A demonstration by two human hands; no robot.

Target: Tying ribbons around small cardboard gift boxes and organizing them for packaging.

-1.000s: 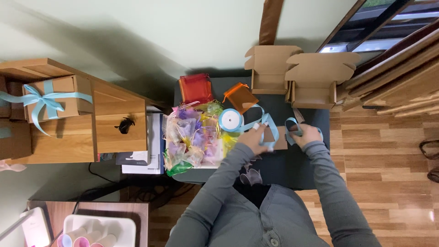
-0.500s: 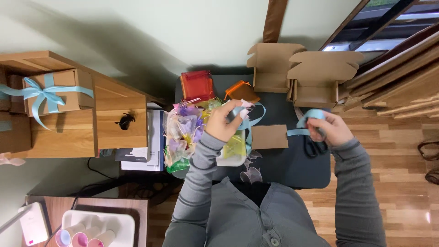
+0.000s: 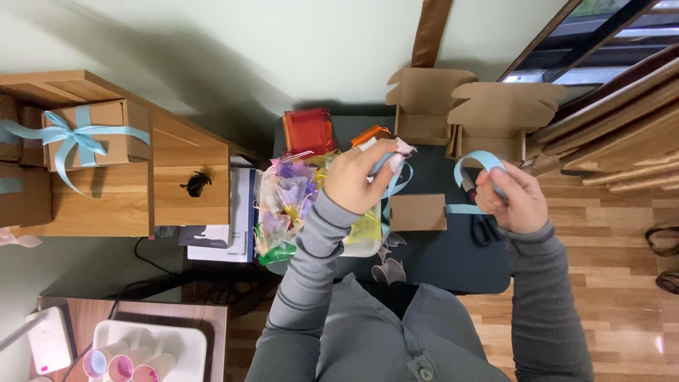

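home craft corner, gift boxes [image 3: 467,117], ribbon [image 3: 475,161], wooden floor [image 3: 622,283]

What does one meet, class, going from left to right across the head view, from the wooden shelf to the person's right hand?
Brown cardboard gift box tied with a pale blue ribbon bow → heap of colourful sheer fabric pouches → left hand holding the ribbon roll → small flat brown cardboard box → right hand holding the pale blue ribbon loop.

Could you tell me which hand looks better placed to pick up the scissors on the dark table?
Probably the right hand: the scissors lie just beneath it, while the left hand is raised farther away, holding the ribbon spool.
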